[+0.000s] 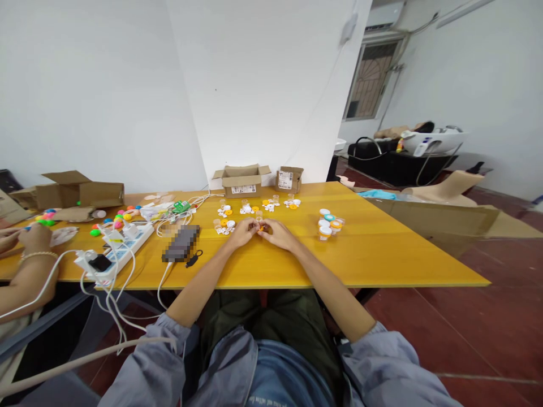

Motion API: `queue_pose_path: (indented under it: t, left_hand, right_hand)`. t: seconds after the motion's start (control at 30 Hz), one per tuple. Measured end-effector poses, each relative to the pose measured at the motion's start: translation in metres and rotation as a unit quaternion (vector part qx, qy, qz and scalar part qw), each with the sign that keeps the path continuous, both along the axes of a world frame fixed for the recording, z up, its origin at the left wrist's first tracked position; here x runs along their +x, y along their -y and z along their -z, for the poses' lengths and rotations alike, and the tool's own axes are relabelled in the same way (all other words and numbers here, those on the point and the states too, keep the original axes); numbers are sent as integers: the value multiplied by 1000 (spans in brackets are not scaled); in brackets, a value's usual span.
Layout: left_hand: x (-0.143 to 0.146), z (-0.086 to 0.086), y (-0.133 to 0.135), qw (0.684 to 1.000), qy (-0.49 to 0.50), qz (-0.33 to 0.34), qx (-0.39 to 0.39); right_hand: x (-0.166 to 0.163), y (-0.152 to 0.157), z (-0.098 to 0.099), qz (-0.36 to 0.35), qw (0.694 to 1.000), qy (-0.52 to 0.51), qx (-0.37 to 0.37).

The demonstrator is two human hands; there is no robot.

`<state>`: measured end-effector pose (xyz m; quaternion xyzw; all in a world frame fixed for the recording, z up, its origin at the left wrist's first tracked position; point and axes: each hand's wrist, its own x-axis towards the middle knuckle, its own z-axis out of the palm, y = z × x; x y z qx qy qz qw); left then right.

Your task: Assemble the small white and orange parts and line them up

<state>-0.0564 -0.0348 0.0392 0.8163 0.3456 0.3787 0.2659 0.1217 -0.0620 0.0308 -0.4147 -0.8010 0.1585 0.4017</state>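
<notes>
My left hand and my right hand meet over the near middle of the table, fingertips closed together. Between them shows a small orange piece, its exact kind too small to make out. Just beyond the fingers stands a clear plastic cup. Left of my left hand lies a group of small white round parts by another clear cup. Further back are more such groups, with white pieces and an orange ring. Several small jars with white, orange and teal lids stand to the right.
An open cardboard box and a smaller box stand against the wall. On the left lie a dark device, a power strip with cables, and colored balls. Another person's arm rests at the far left.
</notes>
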Motion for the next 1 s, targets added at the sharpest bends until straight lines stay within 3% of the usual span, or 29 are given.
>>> queue_pose_path:
  t: [1.0]
  left_hand:
    - [0, 3, -1, 1000, 10, 20, -13]
  right_hand:
    - [2, -2, 0, -24, 999, -31, -37]
